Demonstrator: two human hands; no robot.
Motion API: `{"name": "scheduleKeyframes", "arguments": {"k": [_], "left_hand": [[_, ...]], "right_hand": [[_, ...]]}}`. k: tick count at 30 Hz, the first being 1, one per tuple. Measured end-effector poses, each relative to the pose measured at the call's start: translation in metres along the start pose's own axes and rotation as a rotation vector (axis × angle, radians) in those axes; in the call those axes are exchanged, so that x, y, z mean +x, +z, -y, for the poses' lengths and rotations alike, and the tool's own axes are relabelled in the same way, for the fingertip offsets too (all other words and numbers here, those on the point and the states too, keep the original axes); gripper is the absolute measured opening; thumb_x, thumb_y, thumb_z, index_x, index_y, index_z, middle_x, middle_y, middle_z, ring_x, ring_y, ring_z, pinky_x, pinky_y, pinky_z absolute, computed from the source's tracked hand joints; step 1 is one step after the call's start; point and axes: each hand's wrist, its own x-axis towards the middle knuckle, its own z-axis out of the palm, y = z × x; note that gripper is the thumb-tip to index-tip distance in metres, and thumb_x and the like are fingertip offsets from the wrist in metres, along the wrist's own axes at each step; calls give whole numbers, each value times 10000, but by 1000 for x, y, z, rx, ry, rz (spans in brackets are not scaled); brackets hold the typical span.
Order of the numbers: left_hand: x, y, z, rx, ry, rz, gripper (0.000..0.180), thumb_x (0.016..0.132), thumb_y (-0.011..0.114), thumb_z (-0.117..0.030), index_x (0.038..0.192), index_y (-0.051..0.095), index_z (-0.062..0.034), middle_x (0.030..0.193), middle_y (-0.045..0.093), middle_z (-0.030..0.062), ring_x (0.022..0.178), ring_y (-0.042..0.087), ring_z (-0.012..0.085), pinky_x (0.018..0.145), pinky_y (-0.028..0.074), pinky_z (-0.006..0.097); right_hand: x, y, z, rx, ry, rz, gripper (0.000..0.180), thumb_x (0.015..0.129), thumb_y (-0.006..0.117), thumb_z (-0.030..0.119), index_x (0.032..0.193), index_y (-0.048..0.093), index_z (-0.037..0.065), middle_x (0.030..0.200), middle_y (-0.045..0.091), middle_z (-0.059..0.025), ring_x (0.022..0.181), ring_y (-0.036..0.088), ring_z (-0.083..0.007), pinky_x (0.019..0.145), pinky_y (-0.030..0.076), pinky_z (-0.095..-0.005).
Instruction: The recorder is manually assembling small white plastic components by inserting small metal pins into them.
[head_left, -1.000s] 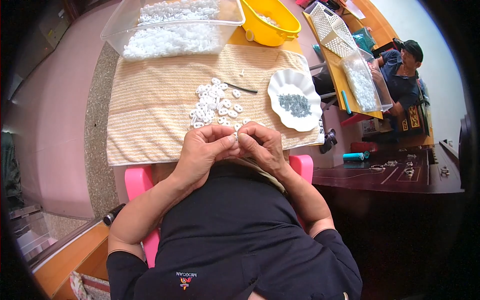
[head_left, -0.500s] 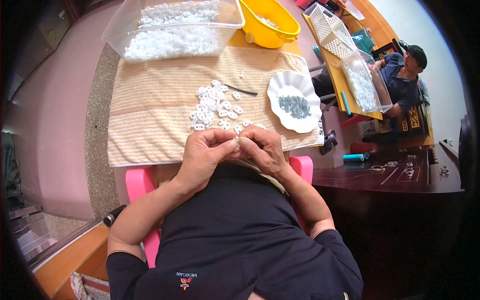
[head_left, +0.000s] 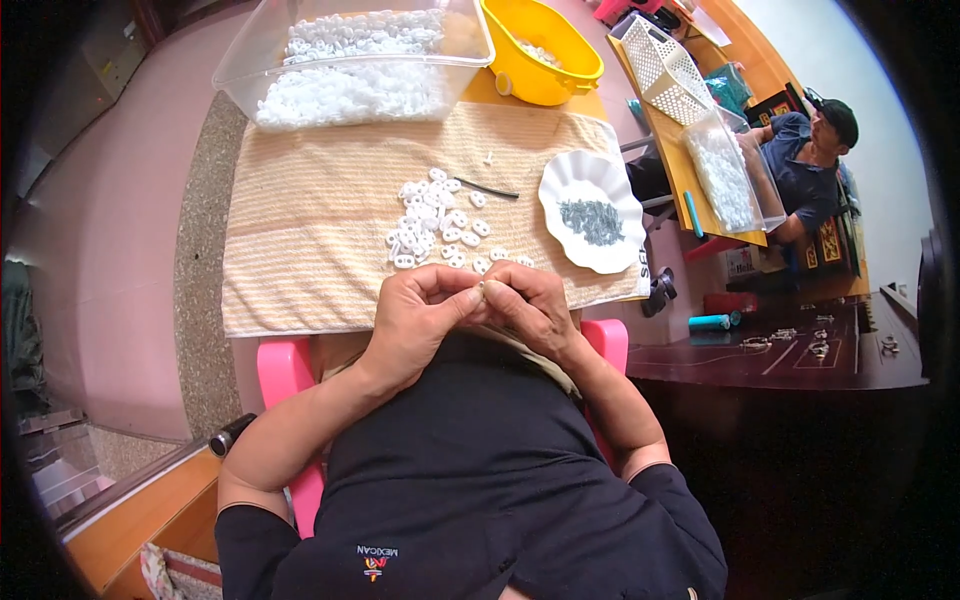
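My left hand (head_left: pixel 425 318) and my right hand (head_left: pixel 528 308) meet at the near edge of the towel, thumbs and fingertips pinched together. Between the fingertips is something small and pale, mostly hidden. Just beyond my hands lies a loose pile of white oval plastic pieces with two holes each (head_left: pixel 428 218). A thin dark rod (head_left: pixel 487 188) lies at the pile's far right, and a tiny white peg (head_left: pixel 489 159) stands past it. To the right, a white scalloped dish (head_left: pixel 562 180) holds many small dark grey slivers (head_left: pixel 592 222).
The striped beige towel (head_left: pixel 300 220) covers the table. At its far side stand a clear bin of white pieces (head_left: pixel 350 95) and a yellow tub (head_left: pixel 550 85). On the right, another person (head_left: pixel 800 150) sits at a wooden table with a clear bin (head_left: pixel 722 170) and a white perforated basket (head_left: pixel 665 65).
The whole view has shifted slightly, with the table things a little lower and farther right. My hands keep the same pinch together.
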Motion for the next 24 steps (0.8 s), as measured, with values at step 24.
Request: {"name": "scheduleKeyframes", "arguments": {"k": [24], "left_hand": [[4,-7,-12,-165,-9,-114,141,889,631,-27,1016,613,33,878,660,85,774,658,142,745,575,262]], "right_hand": [[20,-7,8,53,63,-63,138,945,579,85,952,619,-48,854,597,-42,658,568,-62,571,471,-203]]}}
